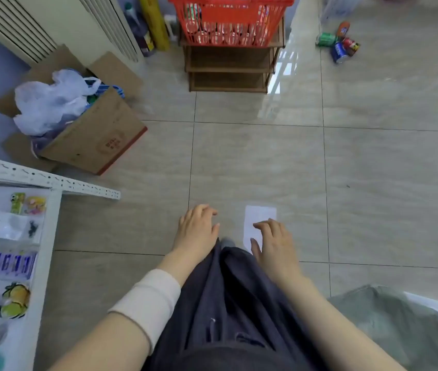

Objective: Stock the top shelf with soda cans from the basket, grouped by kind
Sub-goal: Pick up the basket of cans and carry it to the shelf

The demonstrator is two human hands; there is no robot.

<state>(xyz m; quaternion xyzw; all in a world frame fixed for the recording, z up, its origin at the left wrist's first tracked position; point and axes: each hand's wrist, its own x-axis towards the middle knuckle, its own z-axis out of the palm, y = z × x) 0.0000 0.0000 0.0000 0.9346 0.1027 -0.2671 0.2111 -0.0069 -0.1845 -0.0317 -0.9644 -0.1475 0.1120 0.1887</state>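
Note:
A red plastic basket (229, 14) full of soda cans sits on top of a small wooden shelf unit (228, 68) at the far end of the tiled floor. Several loose cans lie on the floor at the upper right: a green can (325, 39), a blue can (338, 52), a red can (351, 46) and an orange one (343, 28). My left hand (197, 228) and my right hand (274, 241) hang in front of me over the floor, fingers relaxed, holding nothing, far from the basket.
An open cardboard box (92, 135) with white plastic bags stands at the left. A white metal rack (44, 180) with snack packets fills the lower left. Bottles (140, 28) lean by the wall beside the shelf. A grey bag (389, 322) lies at lower right.

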